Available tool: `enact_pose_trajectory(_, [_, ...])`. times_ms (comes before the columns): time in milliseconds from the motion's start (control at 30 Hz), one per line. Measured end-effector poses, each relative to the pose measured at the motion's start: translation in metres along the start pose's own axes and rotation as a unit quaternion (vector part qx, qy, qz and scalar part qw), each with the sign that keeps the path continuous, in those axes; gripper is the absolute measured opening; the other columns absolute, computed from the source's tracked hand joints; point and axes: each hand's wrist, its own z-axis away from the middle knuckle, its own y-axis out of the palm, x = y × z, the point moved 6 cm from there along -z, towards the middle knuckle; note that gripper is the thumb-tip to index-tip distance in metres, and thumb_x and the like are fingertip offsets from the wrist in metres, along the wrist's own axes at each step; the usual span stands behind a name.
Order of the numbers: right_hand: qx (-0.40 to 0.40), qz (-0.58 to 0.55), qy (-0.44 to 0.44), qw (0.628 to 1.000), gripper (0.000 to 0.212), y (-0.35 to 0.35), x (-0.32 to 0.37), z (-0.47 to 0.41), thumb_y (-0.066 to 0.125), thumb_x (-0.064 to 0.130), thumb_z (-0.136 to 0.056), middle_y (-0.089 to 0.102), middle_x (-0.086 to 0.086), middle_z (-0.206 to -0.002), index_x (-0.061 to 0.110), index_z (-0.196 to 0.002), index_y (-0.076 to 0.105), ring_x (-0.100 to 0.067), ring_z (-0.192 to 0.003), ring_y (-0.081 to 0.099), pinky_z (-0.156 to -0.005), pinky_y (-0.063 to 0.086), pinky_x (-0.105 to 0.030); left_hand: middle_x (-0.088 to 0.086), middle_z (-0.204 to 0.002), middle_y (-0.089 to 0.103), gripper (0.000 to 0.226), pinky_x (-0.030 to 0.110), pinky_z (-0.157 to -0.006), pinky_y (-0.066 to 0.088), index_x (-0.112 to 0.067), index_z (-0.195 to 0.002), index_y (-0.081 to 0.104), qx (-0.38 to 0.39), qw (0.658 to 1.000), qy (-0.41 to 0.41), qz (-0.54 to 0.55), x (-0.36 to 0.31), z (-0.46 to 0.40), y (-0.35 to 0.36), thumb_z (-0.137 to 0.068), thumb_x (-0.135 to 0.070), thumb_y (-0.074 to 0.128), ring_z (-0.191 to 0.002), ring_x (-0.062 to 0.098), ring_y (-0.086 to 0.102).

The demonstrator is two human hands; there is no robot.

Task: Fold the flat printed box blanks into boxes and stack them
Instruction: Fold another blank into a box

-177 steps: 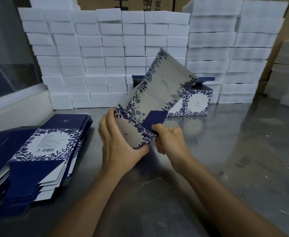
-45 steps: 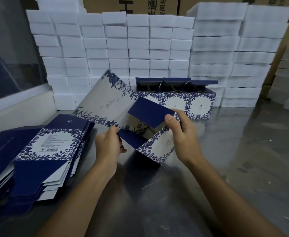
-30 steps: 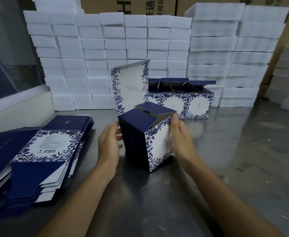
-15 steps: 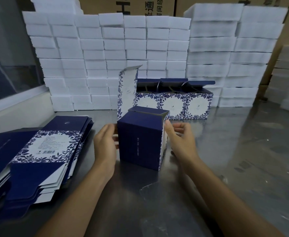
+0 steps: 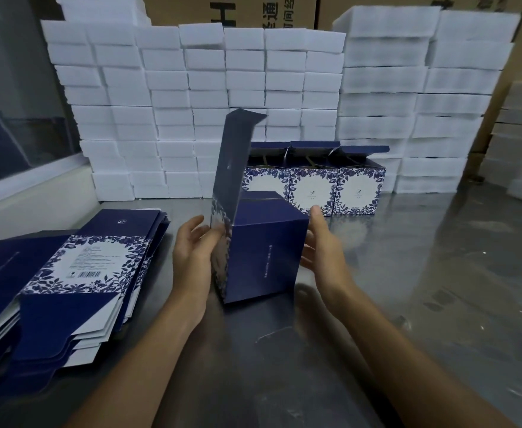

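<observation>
Right of the blank pile (image 5: pixel 68 273), the box (image 5: pixel 262 254) stands between both hands, left hand (image 5: pixel 191 254) and right hand (image 5: pixel 321 251), fingers straight, touching its sides.

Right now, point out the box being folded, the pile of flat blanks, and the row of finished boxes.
box being folded (image 5: pixel 265 257): head view, dark blue front panel.
pile of flat blanks (image 5: pixel 77 261): head view, white label panel of the top blank.
row of finished boxes (image 5: pixel 313 193): head view, front of the middle box.
</observation>
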Motion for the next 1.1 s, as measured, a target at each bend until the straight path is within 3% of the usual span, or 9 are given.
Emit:
enact_pose_trajectory(100, [0.022,-0.016,-0.010,1.000,0.042,0.004,-0.003,0.001,0.053,0.063,-0.088,0.071,0.029,-0.106,0.035,-0.117,0.064,0.008,-0.097,0.067,-0.064,0.052,-0.009,-0.012,-0.122,0.061,0.052,0.023,-0.078,0.044,-0.031,-0.136,0.047,0.029,1.000,-0.008,0.007,0.000,0.002,0.004,-0.088,-0.037,0.067,-0.107,0.004,0.060])
enact_pose_trajectory(200, [0.013,-0.021,-0.021,0.999,0.014,0.004,-0.002,0.000,0.056,0.045,-0.098,0.069,0.037,-0.092,0.035,-0.107,0.062,0.015,-0.087,0.065,-0.067,0.051,-0.007,-0.016,-0.112,0.064,0.058,0.021,-0.071,0.042,-0.033,-0.136,0.047,0.049,0.999,-0.003,-0.004,-0.002,0.005,0.008,-0.083,-0.038,0.070,-0.086,-0.010,0.064])
enact_pose_trajectory(300, [-0.019,-0.010,-0.022,1.000,0.051,-0.001,0.000,0.001,0.064,0.055,-0.086,0.070,0.010,-0.118,0.025,-0.127,0.059,-0.005,-0.107,0.067,-0.089,0.054,-0.024,-0.012,-0.107,0.067,0.062,0.015,-0.067,0.045,-0.030,-0.128,0.052,0.059,0.998,0.017,-0.012,-0.005,0.007,0.011,-0.070,-0.042,0.071,-0.082,-0.012,0.063])
enact_pose_trajectory(367, [-0.057,0.021,-0.032,0.998,0.071,-0.005,0.003,0.001,0.066,0.064,-0.074,0.063,0.008,-0.121,0.026,-0.132,0.049,-0.003,-0.106,0.063,-0.081,0.052,-0.019,-0.013,-0.102,0.068,0.054,0.011,-0.064,0.046,-0.033,-0.121,0.055,0.057,0.998,0.025,-0.021,-0.004,0.007,0.010,-0.070,-0.044,0.071,-0.082,-0.012,0.063])
enact_pose_trajectory(533, [-0.110,0.048,-0.058,0.991,0.036,-0.014,0.007,-0.003,0.066,0.047,-0.090,0.067,-0.007,-0.112,0.019,-0.111,0.058,-0.016,-0.099,0.066,-0.073,0.048,-0.018,0.003,-0.110,0.067,0.014,0.028,-0.076,0.045,-0.028,-0.104,0.061,0.036,0.998,0.038,-0.031,-0.002,0.003,0.006,-0.092,-0.035,0.063,-0.101,0.016,0.064])
enact_pose_trajectory(700, [-0.056,0.031,-0.052,0.997,0.040,-0.002,0.006,-0.001,0.042,0.054,-0.102,0.075,0.003,-0.108,0.026,-0.105,0.070,-0.012,-0.102,0.069,-0.092,0.051,-0.034,0.004,-0.088,0.067,0.031,0.033,-0.067,0.048,-0.021,-0.084,0.055,0.006,0.999,0.034,-0.004,-0.006,0.004,0.005,-0.090,-0.051,0.059,-0.079,0.019,0.064])
enact_pose_trajectory(867, [-0.005,0.007,-0.057,0.998,0.062,0.009,0.011,0.005,0.041,0.080,-0.078,0.072,0.017,-0.119,0.040,-0.114,0.071,-0.001,-0.115,0.064,-0.103,0.046,-0.028,-0.002,-0.075,0.063,0.034,0.017,-0.056,0.048,-0.017,-0.076,0.048,0.006,0.999,0.052,-0.004,-0.009,0.006,0.009,-0.092,-0.045,0.060,-0.068,0.009,0.062])
enact_pose_trajectory(967, [-0.004,0.020,-0.083,0.996,0.043,0.011,0.013,0.007,0.056,0.057,-0.093,0.074,0.013,-0.112,0.024,-0.119,0.068,-0.002,-0.106,0.068,-0.087,0.051,-0.017,0.001,-0.080,0.065,0.039,0.017,-0.056,0.049,-0.001,-0.090,0.055,0.019,0.999,0.049,0.011,-0.009,0.007,0.014,-0.094,-0.040,0.059,-0.071,0.010,0.063])
enact_pose_trajectory(1100, [-0.035,0.017,-0.079,0.996,0.033,0.009,0.015,0.008,0.061,0.047,-0.091,0.074,-0.003,-0.106,0.019,-0.108,0.068,-0.020,-0.101,0.069,-0.091,0.054,-0.035,0.011,-0.090,0.060,0.040,0.030,-0.071,0.044,0.001,-0.084,0.053,0.013,0.999,0.046,0.002,-0.009,0.007,0.013,-0.093,-0.037,0.059,-0.079,0.014,0.058])
